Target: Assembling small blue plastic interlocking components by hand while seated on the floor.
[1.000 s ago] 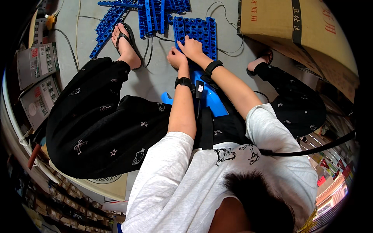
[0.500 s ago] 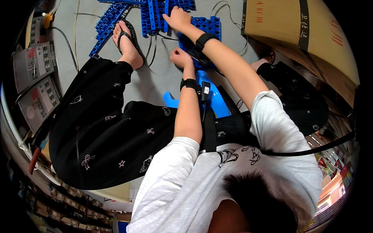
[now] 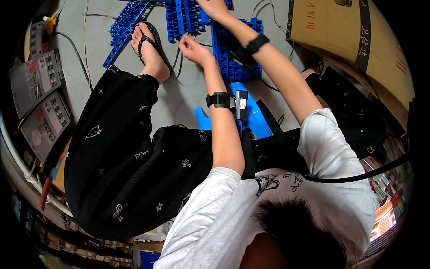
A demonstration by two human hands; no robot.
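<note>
Slotted blue plastic racks lie on the grey floor ahead of me. My left hand (image 3: 195, 49) is closed at the near edge of the middle rack (image 3: 178, 21). Its fingers are curled together, and whatever they may hold is too small to make out. Farther forward, my right hand (image 3: 215, 8) reaches over the right side of that rack. The top edge of the picture cuts off its fingers, so their grip is hidden. Another blue rack (image 3: 219, 49) lies beneath my right forearm, with a dark object partly covered there.
A slanted blue rack (image 3: 117, 45) lies by my sandalled foot (image 3: 148, 42). Thin cables (image 3: 83, 62) run over the floor. A large cardboard box (image 3: 331, 31) stands at the right, grey printed boxes (image 3: 36, 76) at the left. A bright blue plastic piece (image 3: 262, 125) sits between my legs.
My left hand has moved left and forward to the middle rack's near edge. My right hand has gone farther forward, partly out of the picture. The whole view has shifted slightly.
</note>
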